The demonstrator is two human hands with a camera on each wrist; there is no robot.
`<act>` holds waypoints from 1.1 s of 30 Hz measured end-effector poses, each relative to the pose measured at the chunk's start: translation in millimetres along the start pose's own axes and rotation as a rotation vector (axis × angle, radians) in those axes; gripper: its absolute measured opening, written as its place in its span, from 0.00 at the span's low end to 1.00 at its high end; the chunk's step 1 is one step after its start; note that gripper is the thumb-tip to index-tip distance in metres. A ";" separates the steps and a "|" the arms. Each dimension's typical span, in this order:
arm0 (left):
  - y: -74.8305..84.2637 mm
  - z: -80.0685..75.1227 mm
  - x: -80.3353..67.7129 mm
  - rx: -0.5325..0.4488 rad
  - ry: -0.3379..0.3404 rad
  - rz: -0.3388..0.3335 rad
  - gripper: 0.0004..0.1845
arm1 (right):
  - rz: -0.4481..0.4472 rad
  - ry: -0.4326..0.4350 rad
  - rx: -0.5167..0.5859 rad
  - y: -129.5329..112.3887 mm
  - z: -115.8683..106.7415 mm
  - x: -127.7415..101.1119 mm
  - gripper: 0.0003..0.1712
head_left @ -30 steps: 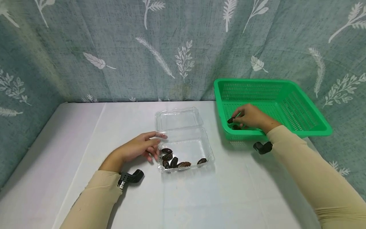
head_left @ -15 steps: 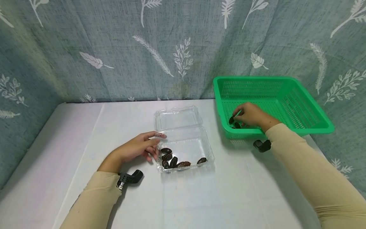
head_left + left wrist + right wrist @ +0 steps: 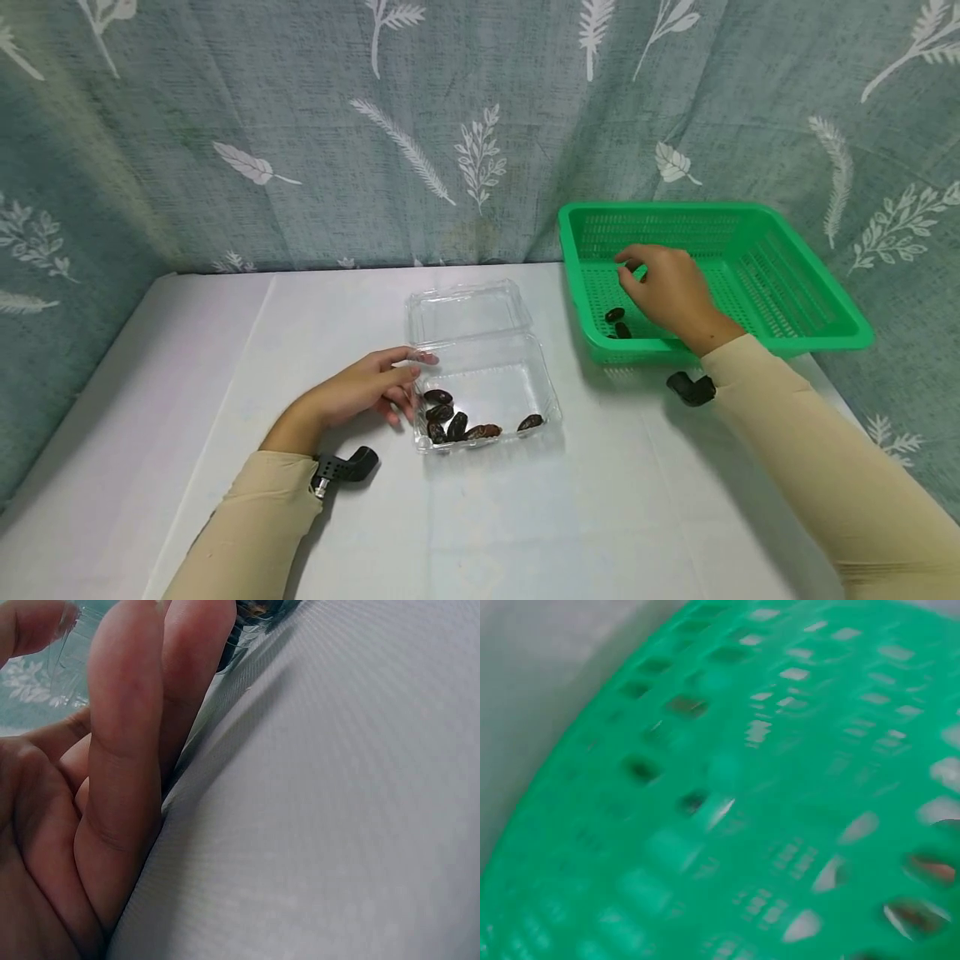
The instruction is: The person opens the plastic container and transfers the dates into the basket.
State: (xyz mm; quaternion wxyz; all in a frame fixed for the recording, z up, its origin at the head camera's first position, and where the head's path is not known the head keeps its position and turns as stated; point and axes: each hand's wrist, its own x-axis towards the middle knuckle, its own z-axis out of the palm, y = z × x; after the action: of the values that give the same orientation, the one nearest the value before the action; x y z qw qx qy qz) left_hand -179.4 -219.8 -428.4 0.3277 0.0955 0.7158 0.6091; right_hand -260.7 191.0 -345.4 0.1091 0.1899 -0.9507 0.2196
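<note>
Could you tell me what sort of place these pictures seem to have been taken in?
Probably a makeshift tabletop workstation rather than a kitchen: a table under a plain white cover, a leaf-print curtain hung close behind as a backdrop, and only a clear plastic box of dates and a green basket set out.

My left hand rests against a clear, glossy plastic clamshell box of dark, shiny wrinkled dates; my right hand hovers over a perforated, smooth green plastic basket on matt white cloth.
</note>
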 end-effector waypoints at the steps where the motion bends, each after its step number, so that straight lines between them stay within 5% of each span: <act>1: -0.1 0.0 -0.1 0.001 0.002 0.000 0.26 | -0.008 0.013 0.026 -4.1 -1.5 -0.5 0.14; 17: -1.0 -0.6 2.5 0.008 0.004 -0.017 0.24 | -0.222 0.038 0.419 -62.7 5.7 -26.1 0.09; 26: -0.4 -0.5 2.9 0.007 0.000 -0.018 0.24 | -0.326 -0.129 0.516 -89.7 18.1 -48.5 0.12; 33: 1.7 0.3 1.0 0.004 0.013 -0.021 0.24 | -0.273 -0.278 0.522 -98.1 31.0 -61.1 0.12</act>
State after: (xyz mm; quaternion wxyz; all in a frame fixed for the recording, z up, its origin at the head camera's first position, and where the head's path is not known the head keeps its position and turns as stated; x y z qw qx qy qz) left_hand -180.4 -218.5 -427.2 0.3290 0.0847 0.7202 0.6050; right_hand -169.1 114.4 -353.6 -0.0457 0.3653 -0.8340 0.4111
